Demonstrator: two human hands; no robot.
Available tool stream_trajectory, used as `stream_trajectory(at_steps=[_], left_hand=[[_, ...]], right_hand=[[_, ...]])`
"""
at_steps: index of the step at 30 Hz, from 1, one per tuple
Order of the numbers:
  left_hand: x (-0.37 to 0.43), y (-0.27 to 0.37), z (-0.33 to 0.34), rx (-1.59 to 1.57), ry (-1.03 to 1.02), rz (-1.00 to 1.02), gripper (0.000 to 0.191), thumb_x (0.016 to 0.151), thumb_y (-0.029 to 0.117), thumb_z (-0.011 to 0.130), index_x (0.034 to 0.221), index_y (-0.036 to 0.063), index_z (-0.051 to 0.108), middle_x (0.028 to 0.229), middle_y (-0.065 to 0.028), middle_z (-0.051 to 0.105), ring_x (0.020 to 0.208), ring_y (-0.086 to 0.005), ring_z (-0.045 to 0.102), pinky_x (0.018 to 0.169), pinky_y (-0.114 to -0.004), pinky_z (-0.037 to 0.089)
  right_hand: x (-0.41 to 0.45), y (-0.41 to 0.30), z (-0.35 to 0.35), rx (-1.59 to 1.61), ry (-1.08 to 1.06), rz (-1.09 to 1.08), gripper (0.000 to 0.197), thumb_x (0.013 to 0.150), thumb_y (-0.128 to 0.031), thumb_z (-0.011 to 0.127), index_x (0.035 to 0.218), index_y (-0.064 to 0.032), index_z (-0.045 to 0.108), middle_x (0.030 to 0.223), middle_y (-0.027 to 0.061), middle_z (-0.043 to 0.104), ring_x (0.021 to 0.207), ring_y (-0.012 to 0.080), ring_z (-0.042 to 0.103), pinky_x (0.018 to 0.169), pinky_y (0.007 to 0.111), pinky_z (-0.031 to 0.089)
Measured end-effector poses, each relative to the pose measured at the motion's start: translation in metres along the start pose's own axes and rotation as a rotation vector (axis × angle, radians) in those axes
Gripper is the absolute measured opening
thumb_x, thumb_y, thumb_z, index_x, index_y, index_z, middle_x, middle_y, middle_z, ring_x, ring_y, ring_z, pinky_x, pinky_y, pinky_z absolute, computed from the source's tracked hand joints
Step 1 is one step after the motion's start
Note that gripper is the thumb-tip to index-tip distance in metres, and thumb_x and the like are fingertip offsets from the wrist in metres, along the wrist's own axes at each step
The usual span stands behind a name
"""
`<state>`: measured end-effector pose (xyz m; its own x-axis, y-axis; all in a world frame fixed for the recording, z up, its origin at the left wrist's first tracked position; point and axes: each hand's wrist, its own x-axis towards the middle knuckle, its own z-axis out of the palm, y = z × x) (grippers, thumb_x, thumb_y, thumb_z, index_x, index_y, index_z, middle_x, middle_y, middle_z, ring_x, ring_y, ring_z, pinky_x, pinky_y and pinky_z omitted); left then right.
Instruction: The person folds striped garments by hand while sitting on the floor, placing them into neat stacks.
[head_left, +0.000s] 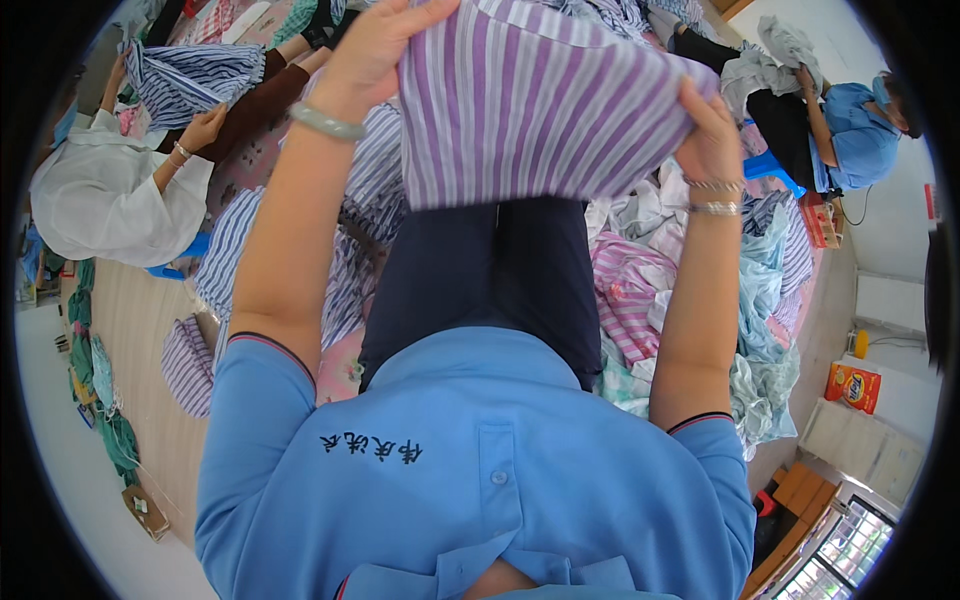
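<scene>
A purple, grey and white striped cloth or garment is stretched between my two hands, above my dark trousers. My left hand, with a pale bangle at its wrist, grips the upper left edge, its fingertips near the top of the view. On the other side, my right hand pinches the right edge with the thumb in front. The lower edge hangs loose and is slightly blurred. Whether the cloth is a shirt or trousers cannot be told.
Blue-striped clothes lie at left, and pink-striped clothes and pale green fabric at right. One person handles striped cloth at left; another person holds grey cloth at right. A folded purple-striped cloth rests on the floor.
</scene>
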<state>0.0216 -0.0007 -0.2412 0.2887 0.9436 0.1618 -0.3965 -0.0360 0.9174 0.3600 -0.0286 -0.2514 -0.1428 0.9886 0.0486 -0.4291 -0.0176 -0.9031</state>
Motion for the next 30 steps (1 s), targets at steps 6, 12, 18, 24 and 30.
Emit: stream_trajectory(at_steps=[6, 12, 18, 24, 30], left_hand=[[-0.097, 0.022, 0.031, 0.365, 0.083, 0.130, 0.035, 0.088, 0.021, 0.058, 0.111, -0.0045, 0.057, 0.097, -0.0034, 0.062, 0.085, -0.0058, 0.056, 0.075, -0.020, 0.044], [-0.209, -0.103, -0.026, 0.374, 0.241, -0.387, 0.012, 0.084, 0.013, 0.062, 0.085, 0.0018, 0.058, 0.075, 0.0040, 0.055, 0.066, -0.0014, 0.048, 0.057, -0.017, 0.039], [-0.121, -0.108, -0.031, 1.029, 0.164, 0.141, 0.035, 0.081, 0.015, 0.063, 0.110, -0.0018, 0.053, 0.107, -0.0137, 0.058, 0.101, -0.0214, 0.055, 0.088, -0.030, 0.042], [0.019, -0.162, -0.011, 1.279, -0.706, -0.546, 0.093, 0.065, 0.070, 0.057, 0.120, -0.0041, 0.049, 0.120, -0.0207, 0.053, 0.110, -0.0317, 0.051, 0.092, -0.037, 0.040], [0.016, -0.120, -0.006, 1.077, -0.698, -0.224, 0.063, 0.070, 0.052, 0.066, 0.098, -0.0037, 0.059, 0.088, -0.0163, 0.063, 0.080, -0.0240, 0.059, 0.070, -0.036, 0.044]], right_hand=[[-0.106, 0.003, -0.002, 0.070, 0.060, -0.051, 0.022, 0.086, -0.006, 0.056, 0.104, 0.0058, 0.056, 0.102, 0.0114, 0.062, 0.090, 0.0156, 0.060, 0.082, 0.029, 0.046], [-0.195, 0.121, -0.041, -0.168, 0.235, 0.448, 0.016, 0.088, -0.016, 0.055, 0.095, -0.0025, 0.061, 0.084, 0.0032, 0.065, 0.076, 0.0090, 0.060, 0.069, 0.021, 0.046], [-0.201, 0.123, -0.070, -0.306, 0.390, 0.462, 0.021, 0.090, -0.019, 0.053, 0.098, -0.0016, 0.061, 0.079, 0.0043, 0.064, 0.072, 0.0111, 0.060, 0.068, 0.024, 0.047], [-0.174, 0.097, -0.023, -0.457, 0.332, 0.321, 0.020, 0.090, -0.016, 0.052, 0.097, 0.0015, 0.060, 0.079, 0.0039, 0.061, 0.071, 0.0107, 0.057, 0.065, 0.023, 0.046], [-0.200, 0.113, -0.067, -0.376, 0.396, 0.363, 0.019, 0.090, -0.016, 0.053, 0.097, -0.0005, 0.060, 0.078, 0.0055, 0.063, 0.069, 0.0120, 0.059, 0.065, 0.023, 0.049]])
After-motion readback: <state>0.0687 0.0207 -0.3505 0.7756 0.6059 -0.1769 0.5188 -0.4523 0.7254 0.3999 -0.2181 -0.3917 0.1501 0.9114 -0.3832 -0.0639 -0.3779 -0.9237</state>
